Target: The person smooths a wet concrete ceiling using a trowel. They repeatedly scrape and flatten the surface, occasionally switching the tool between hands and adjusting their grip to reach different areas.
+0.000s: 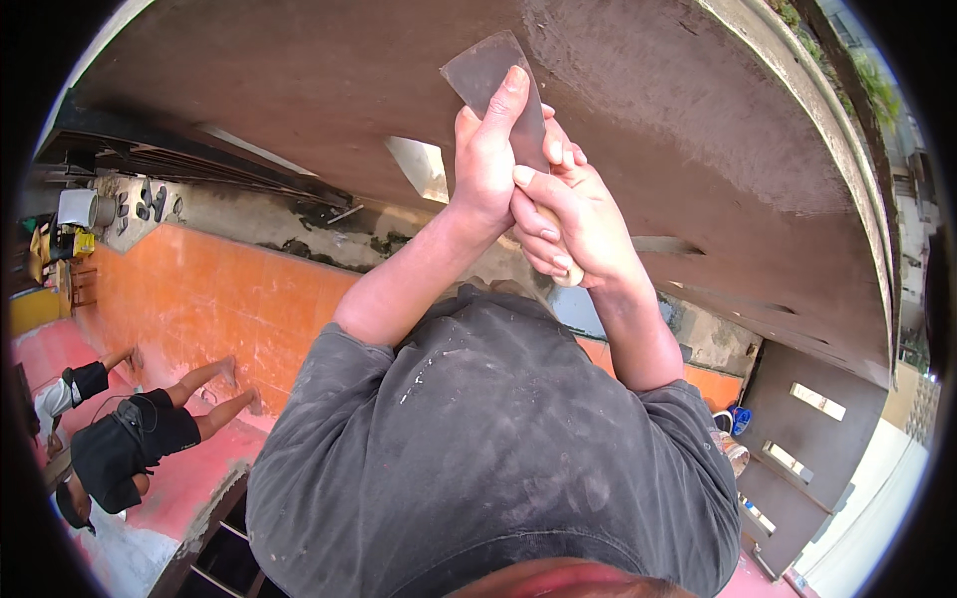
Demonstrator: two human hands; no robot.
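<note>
My right hand (581, 214) is wrapped round the pale handle of a putty knife (485, 72) with a broad, flat, dark grey blade. The rounded end of the handle sticks out below my fingers. My left hand (483, 164) grips the blade from its left side, thumb lying along its face and the other fingers hidden behind it. Both hands are close together, raised in front of a brown, smooth-coated wall (329, 90). The blade's far edge overlaps the wall in view; whether it touches, I cannot tell.
The wall has a pale rectangular opening (421, 167) and a rougher patch at the upper right. Down on the left, a person in black shorts (135, 434) and another person are on a pink floor beside an orange surface (214, 279). A slotted dark panel (812, 419) stands right.
</note>
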